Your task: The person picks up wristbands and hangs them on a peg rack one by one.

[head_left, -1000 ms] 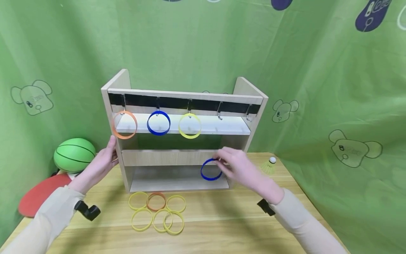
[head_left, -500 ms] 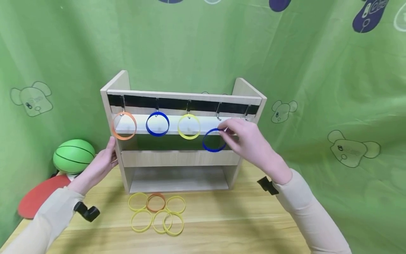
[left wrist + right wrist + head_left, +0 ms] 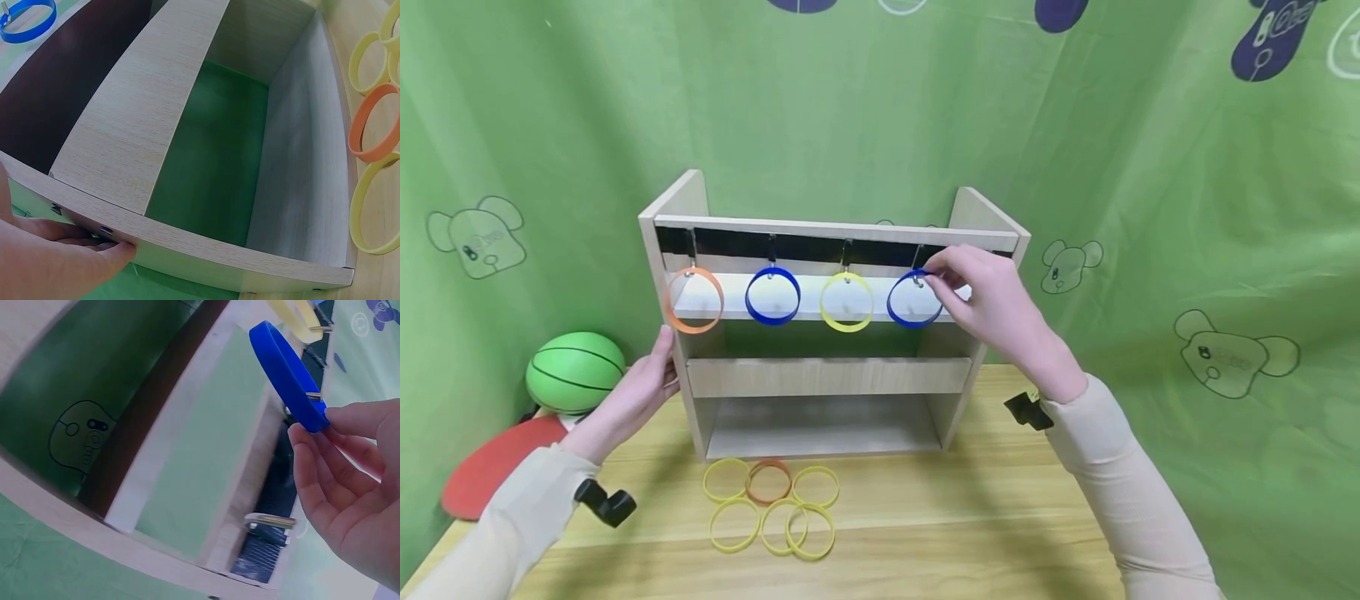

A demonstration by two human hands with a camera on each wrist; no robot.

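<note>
My right hand (image 3: pixel 992 296) pinches the upper right edge of a blue wristband (image 3: pixel 915 298) at the fourth hook of a wooden shelf (image 3: pixel 827 377). In the right wrist view the hook's tip (image 3: pixel 314 396) shows inside the blue band, close to my fingertips. My left hand (image 3: pixel 634 398) rests against the outside of the shelf's left panel, fingers fairly straight; in the left wrist view the thumb side of this hand (image 3: pixel 56 256) lies along the panel. From the first three hooks hang an orange wristband (image 3: pixel 695 300), another blue wristband (image 3: pixel 772 296) and a yellow wristband (image 3: pixel 847 302).
Several yellow wristbands (image 3: pixel 734 525) and an orange wristband (image 3: pixel 768 482) lie on the wooden table (image 3: pixel 940 533) before the shelf. A fifth hook (image 3: pixel 270 520) bears nothing. At left are a green ball (image 3: pixel 576 372) and a red paddle (image 3: pixel 501 467). Green curtain (image 3: pixel 835 100) surrounds the table.
My right hand has raised the blue wristband from low before the shelf up to the fourth hook. The left hand stays at the left panel.
</note>
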